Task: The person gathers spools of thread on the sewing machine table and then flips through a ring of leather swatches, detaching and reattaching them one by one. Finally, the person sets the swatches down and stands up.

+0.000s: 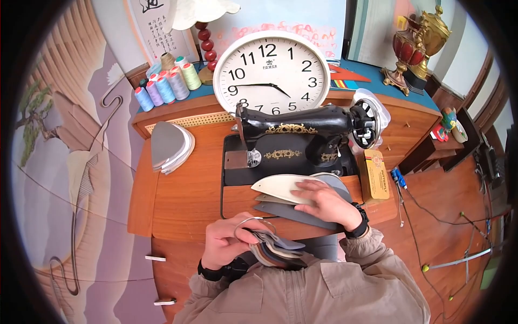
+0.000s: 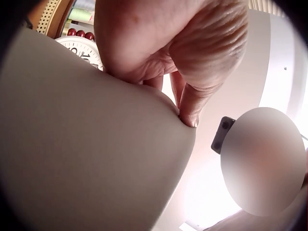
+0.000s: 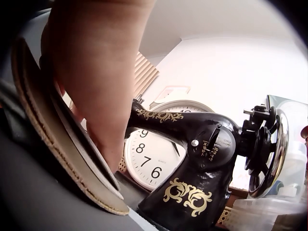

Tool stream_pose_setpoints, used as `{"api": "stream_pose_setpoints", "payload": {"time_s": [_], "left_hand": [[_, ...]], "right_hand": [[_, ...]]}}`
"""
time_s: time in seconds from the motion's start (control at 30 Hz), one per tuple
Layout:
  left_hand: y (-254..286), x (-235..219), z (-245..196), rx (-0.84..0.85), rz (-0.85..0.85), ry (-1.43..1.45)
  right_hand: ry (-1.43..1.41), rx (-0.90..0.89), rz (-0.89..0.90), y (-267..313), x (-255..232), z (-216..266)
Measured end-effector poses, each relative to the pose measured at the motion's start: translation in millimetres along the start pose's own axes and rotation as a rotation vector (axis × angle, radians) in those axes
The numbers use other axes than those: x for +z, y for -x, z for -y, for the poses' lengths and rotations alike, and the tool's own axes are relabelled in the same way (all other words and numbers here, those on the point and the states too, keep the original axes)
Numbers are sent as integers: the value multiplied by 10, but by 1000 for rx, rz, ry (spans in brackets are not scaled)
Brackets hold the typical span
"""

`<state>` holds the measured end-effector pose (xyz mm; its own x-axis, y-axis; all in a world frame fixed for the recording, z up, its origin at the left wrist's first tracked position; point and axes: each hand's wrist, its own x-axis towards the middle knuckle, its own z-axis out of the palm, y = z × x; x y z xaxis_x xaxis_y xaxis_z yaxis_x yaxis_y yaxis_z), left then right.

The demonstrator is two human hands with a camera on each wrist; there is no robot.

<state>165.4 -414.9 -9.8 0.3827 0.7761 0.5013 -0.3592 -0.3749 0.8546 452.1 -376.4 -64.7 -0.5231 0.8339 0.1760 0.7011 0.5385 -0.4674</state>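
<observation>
My left hand pinches a bunch of colour swatches strung on a metal ring, close in front of the jacket. In the left wrist view, thumb and fingers grip the edge of a large grey swatch. My right hand lies with extended fingers across a cream, leaf-shaped piece at the table's front. Under it are grey pieces of similar shape. Up close in the right wrist view, a curved layered piece with a rough edge stands beside the hand.
A black sewing machine stands behind the hands, with a white clock behind it. Grey and white shaped pieces lie at left. A yellow box is at right. Thread spools stand at back left. Cables cross the floor.
</observation>
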Motion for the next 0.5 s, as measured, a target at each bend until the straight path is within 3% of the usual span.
{"api": "stream_pose_setpoints", "payload": {"time_s": [0.27, 0.4, 0.5], "left_hand": [[61, -145, 62, 1, 109, 103], [92, -163, 55, -5, 80, 150], [109, -196, 45, -5, 83, 135]], "right_hand": [[-68, 45, 38, -81, -32, 18], [-52, 60, 35, -151, -40, 64], [109, 71, -19, -218, -34, 268]]}}
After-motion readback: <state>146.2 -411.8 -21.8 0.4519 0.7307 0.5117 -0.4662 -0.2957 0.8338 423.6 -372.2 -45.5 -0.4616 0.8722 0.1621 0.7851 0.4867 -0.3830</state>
